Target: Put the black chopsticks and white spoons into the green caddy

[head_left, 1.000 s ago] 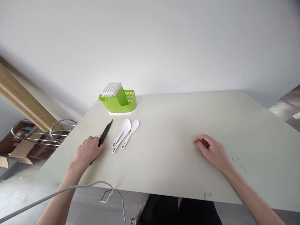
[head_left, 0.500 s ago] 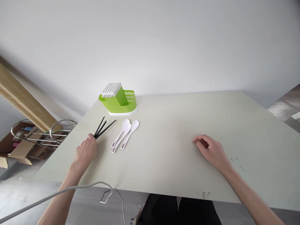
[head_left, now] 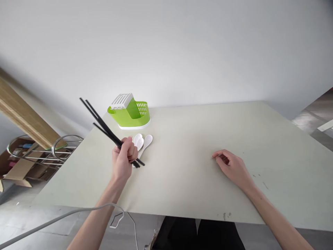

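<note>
Several black chopsticks [head_left: 111, 134] are gripped in my left hand [head_left: 123, 159], which is closed round them above the table. Their long ends point up and to the left, and short ends stick out below the fist on the right. White spoons [head_left: 148, 140] lie just behind that hand, which hides most of their handles. My right hand [head_left: 232, 170] rests on the tabletop at the right, fingers curled and thumb near the index finger, with nothing visible in it. Behind the spoons stands a green cutlery caddy [head_left: 125, 118] with a white slotted top and white base.
The pale table [head_left: 182, 180] meets a white wall [head_left: 187, 52] at its back edge. A grey cable [head_left: 65, 213] crosses in front of my left forearm. Left of the table are a metal rack [head_left: 53, 152], an open cardboard box [head_left: 22, 170] and a long leaning board [head_left: 28, 113].
My left hand has lifted the chopsticks and moved right, in front of the spoons. The chopsticks now tilt up to the left. My right hand stays put.
</note>
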Action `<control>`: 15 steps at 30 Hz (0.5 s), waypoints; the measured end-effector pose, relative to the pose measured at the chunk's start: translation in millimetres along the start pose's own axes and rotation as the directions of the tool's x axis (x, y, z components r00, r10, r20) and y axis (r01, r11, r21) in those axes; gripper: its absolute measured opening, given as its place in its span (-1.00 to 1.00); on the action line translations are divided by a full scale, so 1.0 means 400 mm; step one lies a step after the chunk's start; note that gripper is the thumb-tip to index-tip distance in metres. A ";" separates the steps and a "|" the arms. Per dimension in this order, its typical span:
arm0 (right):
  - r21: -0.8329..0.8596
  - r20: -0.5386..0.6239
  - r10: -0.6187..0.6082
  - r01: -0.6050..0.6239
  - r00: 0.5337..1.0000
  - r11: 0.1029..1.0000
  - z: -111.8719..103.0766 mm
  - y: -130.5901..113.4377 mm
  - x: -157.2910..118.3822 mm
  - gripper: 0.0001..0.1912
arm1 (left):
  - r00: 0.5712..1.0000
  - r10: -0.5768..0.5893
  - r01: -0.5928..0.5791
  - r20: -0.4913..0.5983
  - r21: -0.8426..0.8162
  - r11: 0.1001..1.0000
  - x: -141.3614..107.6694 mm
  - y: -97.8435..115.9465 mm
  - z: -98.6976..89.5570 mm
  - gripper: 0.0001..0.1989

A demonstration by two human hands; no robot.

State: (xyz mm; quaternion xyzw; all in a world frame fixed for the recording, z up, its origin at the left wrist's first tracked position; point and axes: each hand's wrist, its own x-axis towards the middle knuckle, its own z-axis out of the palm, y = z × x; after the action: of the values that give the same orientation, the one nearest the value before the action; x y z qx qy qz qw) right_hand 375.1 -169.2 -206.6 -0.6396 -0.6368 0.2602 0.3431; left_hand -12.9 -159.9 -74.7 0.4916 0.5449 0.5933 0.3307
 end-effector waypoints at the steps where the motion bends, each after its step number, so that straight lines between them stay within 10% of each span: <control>1: 0.003 0.000 0.002 -0.002 1.000 1.000 0.000 0.000 0.000 -0.77 | 1.000 -0.018 0.021 0.024 -0.129 0.991 -0.007 -0.005 0.026 -0.47; 6: 0.014 -0.003 0.001 -0.001 1.000 1.000 0.000 -0.001 0.003 -0.78 | 0.987 -0.021 0.081 0.159 -0.379 0.922 -0.035 -0.055 0.116 -0.34; 15: 0.023 -0.015 -0.017 0.017 1.000 1.000 -0.001 -0.007 0.005 -0.78 | 0.914 -0.008 0.133 0.405 -0.282 0.950 -0.051 -0.126 0.183 -0.34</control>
State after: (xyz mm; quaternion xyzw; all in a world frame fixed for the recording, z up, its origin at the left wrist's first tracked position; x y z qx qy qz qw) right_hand 373.7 -167.4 -204.0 -0.6320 -0.6366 0.2599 0.3574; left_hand 55.1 -145.8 -134.0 0.5251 0.3858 0.5450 0.5277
